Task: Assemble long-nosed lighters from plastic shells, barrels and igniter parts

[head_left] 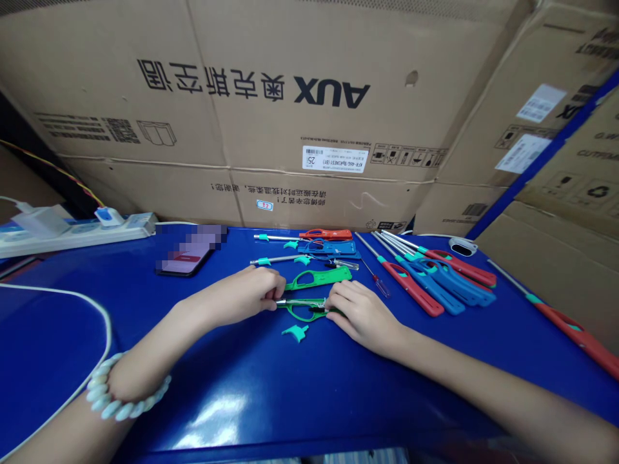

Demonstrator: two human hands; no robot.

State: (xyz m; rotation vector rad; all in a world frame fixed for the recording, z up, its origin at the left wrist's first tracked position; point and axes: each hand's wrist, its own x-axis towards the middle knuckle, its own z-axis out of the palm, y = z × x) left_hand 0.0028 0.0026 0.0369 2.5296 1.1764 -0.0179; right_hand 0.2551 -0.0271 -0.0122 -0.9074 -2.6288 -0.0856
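Observation:
A green lighter half-shell (304, 316) lies on the blue table with its inner parts exposed, a metal rod and a black piece among them. At its left end, my left hand (256, 287) is closed in a pinch on the lighter's metal tube (281, 303). My right hand (363, 316) closes its fingers over the handle end and hides it. Just behind lies another green half-shell (322, 278), close to both hands. A loose teal trigger (296, 332) rests in front of the opened lighter.
Behind are a red shell (331, 234), a blue shell (333, 249) and loose teal triggers. A screwdriver (381, 286) lies right of these, beside several long lighters (416, 287). A phone (186, 254) and a power strip (135, 225) are left. Cardboard boxes (271, 129) wall the back.

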